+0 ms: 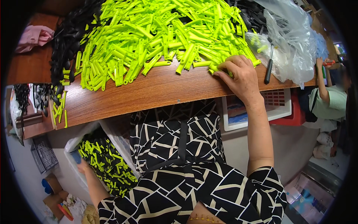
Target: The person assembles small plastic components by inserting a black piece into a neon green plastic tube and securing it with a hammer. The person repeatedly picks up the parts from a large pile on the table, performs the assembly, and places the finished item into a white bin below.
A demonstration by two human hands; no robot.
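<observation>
From where I sit, the head view puts the right hand [238, 74] low over the near edge of the heap of yellow-green plastic pieces [149, 48], which spreads across the wooden counter [164, 89]. Its fingers are bent and the thumb reaches in toward them, leaving only a small gap, with pieces right at the tips; I cannot tell whether one is truly gripped or merely touched. The left hand [82, 166] hangs below the counter at the side of a white-lined container [71, 143] filled with mixed yellow-green and black parts [112, 164]. Its fingers are largely hidden from me (the angle is poor down there), so how far they are open, and on what, I cannot say.

I judge the step in hand to be gathering or sorting pieces at the heap's front edge. To my mind, the next move calls for a neat pinch that separates the wanted pieces from their tangled neighbours, keeping clear of the black-handled tool [268, 71] to the right.
</observation>
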